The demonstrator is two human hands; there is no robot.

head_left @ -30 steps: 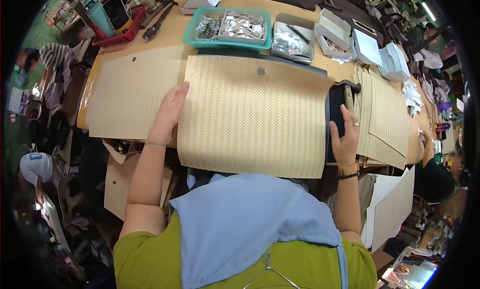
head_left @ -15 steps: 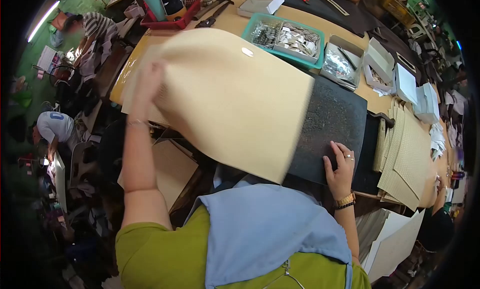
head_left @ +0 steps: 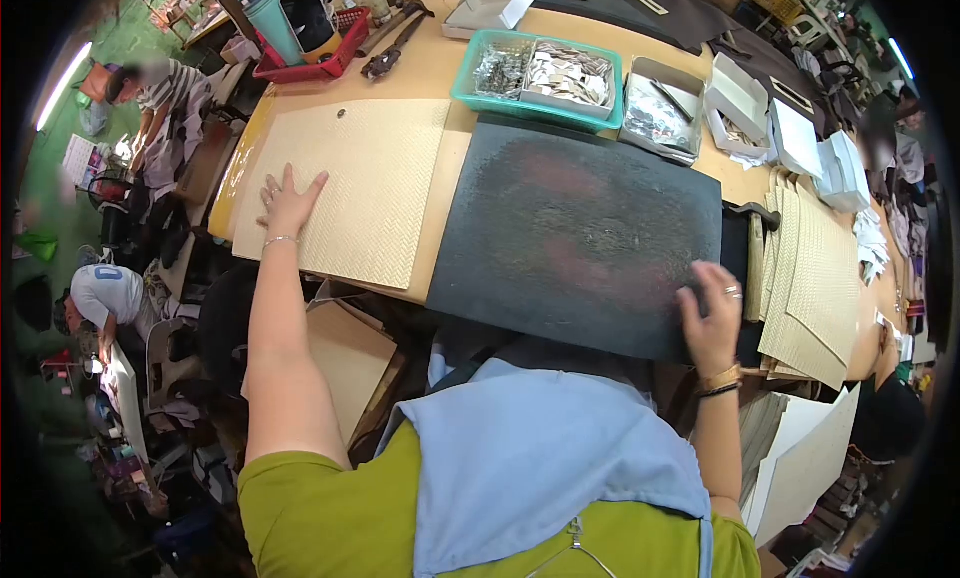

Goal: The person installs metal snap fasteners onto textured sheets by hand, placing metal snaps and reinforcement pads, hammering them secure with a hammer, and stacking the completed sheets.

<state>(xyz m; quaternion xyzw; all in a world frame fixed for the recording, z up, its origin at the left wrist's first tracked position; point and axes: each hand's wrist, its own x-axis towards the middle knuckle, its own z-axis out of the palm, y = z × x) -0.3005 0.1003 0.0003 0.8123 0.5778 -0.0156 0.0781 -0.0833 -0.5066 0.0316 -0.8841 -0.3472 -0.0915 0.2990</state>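
Observation:
My left hand [head_left: 288, 208] lies with fingers spread on a cream sheet with a woven pattern [head_left: 390, 183], which rests flat at the left of the table. A small metal fitting [head_left: 341, 112] shows near the sheet's far edge. At the right edge of a worn black board [head_left: 560, 228], my right hand [head_left: 713, 323] is empty, its fingers slightly bent and apart; whether it touches the board I cannot tell. Just right of that hand is a hammer [head_left: 756, 263], beside a fanned stack of similar woven sheets [head_left: 818, 288].
Behind the board stand a teal basket [head_left: 613, 116] of small parts and a white box [head_left: 690, 143] with a clear bag. A red basket [head_left: 340, 63] holds a tumbler [head_left: 272, 23]. Plain sheets [head_left: 345, 363] lie below the table's front edge. Other people work at the left.
The cream sheet, lifted and bent in my left hand before, now lies flat at the left, woven side up. My left hand has let go of it. The black board is uncovered.

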